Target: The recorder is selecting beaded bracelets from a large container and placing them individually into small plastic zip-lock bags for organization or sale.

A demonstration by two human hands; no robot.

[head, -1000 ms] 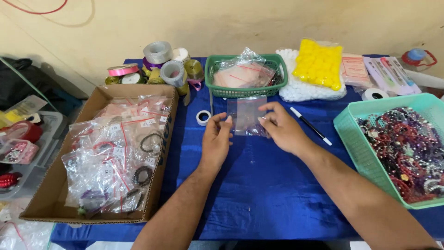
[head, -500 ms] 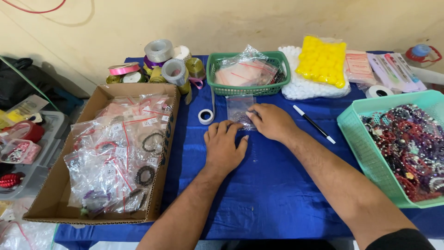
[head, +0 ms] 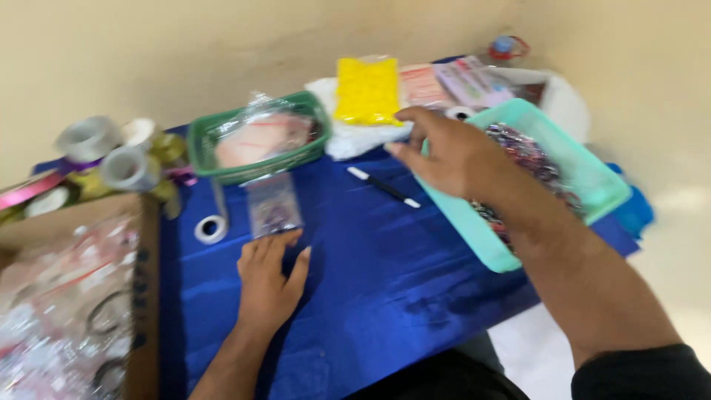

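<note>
1. Broadly, the blue tablecloth (head: 385,274) fills the middle of the frame, with a plain cream wall (head: 185,52) across the top and pale floor showing at the lower right.
2. At the left edge sits a cardboard box (head: 144,296) packed with small clear bags (blurred here, so their contents are hard to read).
3. On the right side stands a mint-green tray (head: 585,174) heaped with dark, mixed beads, tilted across the table corner.
4. Near the upper middle, a green basket (head: 204,159) holds a crumpled clear bag, and a yellow foam block (head: 368,90) lies on white cloth just beside it.
5. Up at the upper left are rolls of ribbon and tape (head: 129,167); a small white tape ring (head: 211,228) lies on the cloth below the basket.
6. The right hand (head: 452,155) hovers over the near rim of the tray, fingers loosely curled and holding nothing that shows.
7. The left hand (head: 270,278) lies flat on the cloth, fingers spread, its tips touching the lower edge of the small clear bag (head: 272,205).
8. That small bag rests flat in the centre-left, below the basket, with dark beads already inside; I judge it partly filled, whether it is sealed I cannot tell, and it is not yet in the box.
9. A black pen (head: 384,187) lies between the bag and the tray.
</note>
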